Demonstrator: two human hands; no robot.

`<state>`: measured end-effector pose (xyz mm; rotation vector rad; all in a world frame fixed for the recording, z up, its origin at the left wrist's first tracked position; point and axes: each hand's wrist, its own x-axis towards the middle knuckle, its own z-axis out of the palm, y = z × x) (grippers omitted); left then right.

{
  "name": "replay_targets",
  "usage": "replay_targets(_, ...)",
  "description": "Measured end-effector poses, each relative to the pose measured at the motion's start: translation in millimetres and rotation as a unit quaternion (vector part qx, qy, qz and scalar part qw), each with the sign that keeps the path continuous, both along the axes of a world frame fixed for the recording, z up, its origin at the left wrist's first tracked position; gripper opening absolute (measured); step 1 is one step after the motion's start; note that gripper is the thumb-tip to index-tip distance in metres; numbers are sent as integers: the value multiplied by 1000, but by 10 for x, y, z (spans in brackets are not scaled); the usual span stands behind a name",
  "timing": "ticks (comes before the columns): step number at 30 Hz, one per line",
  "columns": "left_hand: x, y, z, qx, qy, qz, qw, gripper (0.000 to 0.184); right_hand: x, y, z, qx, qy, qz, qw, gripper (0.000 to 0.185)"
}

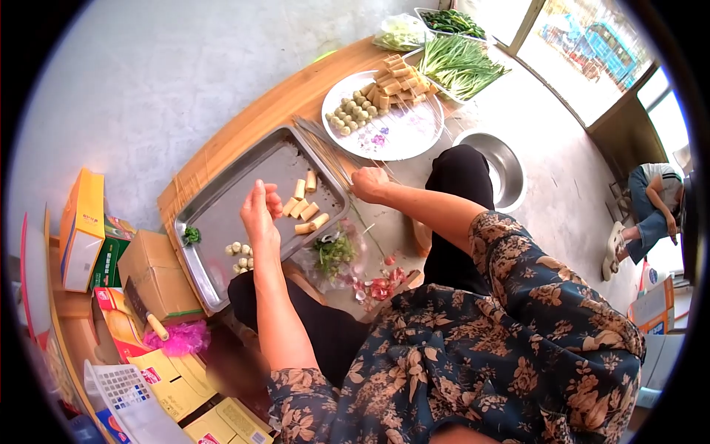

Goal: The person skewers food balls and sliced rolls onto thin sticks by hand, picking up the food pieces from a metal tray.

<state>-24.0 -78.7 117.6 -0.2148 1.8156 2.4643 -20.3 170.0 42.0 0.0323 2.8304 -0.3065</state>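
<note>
stubby rolls [309,212] (tubular) on metal tray [214,214]

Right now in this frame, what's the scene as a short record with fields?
left hand: over the metal tray, grip unclear
right hand: closed beside thin sticks, grip unclear
tray contents: tan rolls, pale balls, green piece
plate: greenish balls, stacked rolls
beyond plate: long green stalks
floor: metal basin

Pale floor [551,214], wooden table [303,96], bright daylight through window [592,44].
</note>
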Motion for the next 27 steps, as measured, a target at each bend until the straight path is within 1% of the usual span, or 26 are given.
replay_targets(2, 11, -4, 17, -2, 2, -8, 1000, 26, 1, -64, 20, 40, 6, -14, 999, 20)
replay_targets(6, 21, 8, 21, -12, 11, -32, 999, 25, -38, -49, -61, 54, 12, -17, 998, 19)
replay_targets(7, 23, 2, 21, -11, 11, -31, 999, 25, -50, -41, -91, 43, 20, -18, 999, 20)
replay_targets(8, 23, 0, 22, -14, 10, -33, 999, 24, -60, -32, -123, 31, 29, -20, 999, 27)
replay_targets(11, 19, -21, 23, -21, 11, -41, 999, 23, -88, -14, -158, 32, 32, -46, 998, 22)
replay_targets(12, 17, -29, 19, -27, 13, -49, 998, 23, -91, -7, -77, 33, 32, -46, 998, 22)
replay_targets(14, 18, -45, -4, -29, 15, -48, 998, 22, -73, -11, 169, -78, -112, -114, 984, 18)
replay_targets(15, 21, -49, -6, -32, 16, -48, 998, 21, -64, 0, 165, -78, -112, -113, 984, 18)
replay_targets(17, 28, -45, -5, -32, 13, -47, 998, 21, -39, 56, 168, -158, -87, -117, 977, 17)
replay_targets(21, 30, -53, -5, -34, 13, -56, 998, 20, -25, 156, 175, -192, -82, -106, 972, 16)
replay_targets(23, 32, -50, -13, -34, 10, -58, 998, 20, -30, 224, 110, -322, -85, -94, 938, 13)
replay_targets(24, 34, -29, -11, -34, 5, -59, 998, 20, -6, 240, 163, -321, -86, -94, 938, 13)
replay_targets(26, 39, -31, -12, -33, 4, -61, 998, 20, 71, 216, 245, -466, -135, -168, 858, 13)
replay_targets(27, 39, -34, -20, -32, 2, -63, 998, 21, 114, 193, 292, -466, -135, -167, 859, 13)
